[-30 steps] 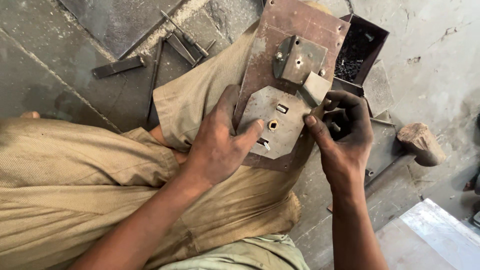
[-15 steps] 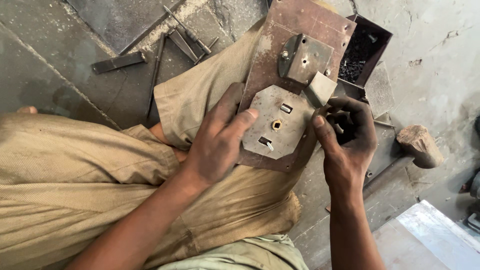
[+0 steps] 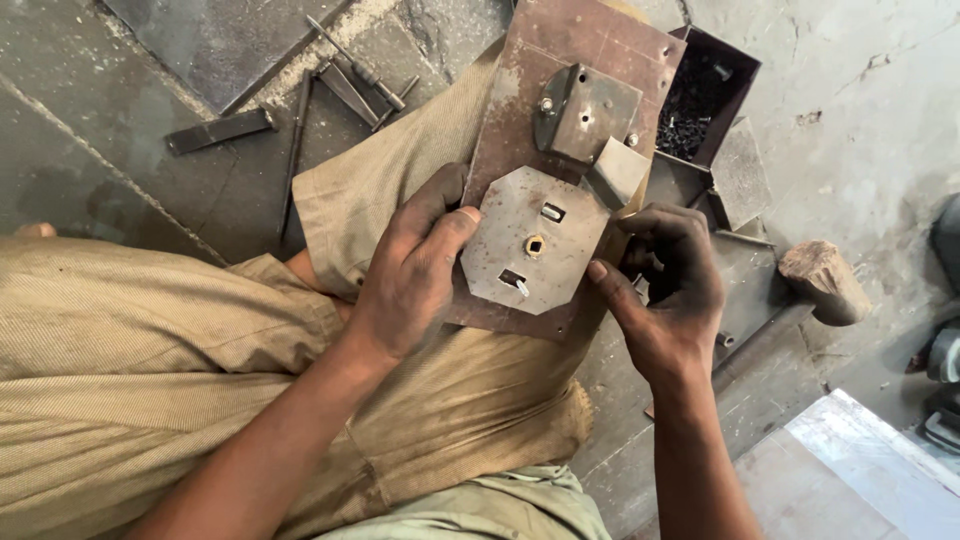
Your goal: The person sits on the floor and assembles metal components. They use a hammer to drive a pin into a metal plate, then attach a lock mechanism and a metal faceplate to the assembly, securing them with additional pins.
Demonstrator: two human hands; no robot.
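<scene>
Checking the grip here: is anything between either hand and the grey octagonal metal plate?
Nothing visible. The left hand presses its thumb on the grey octagonal metal plate; the right hand touches its right edge.

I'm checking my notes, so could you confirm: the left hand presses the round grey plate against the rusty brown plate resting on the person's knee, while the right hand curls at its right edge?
Not quite: the grey plate is octagonal, not round, as the head view shows. The left hand does press it against the rusty brown plate on the knee, and the right hand curls at its right edge.
</scene>
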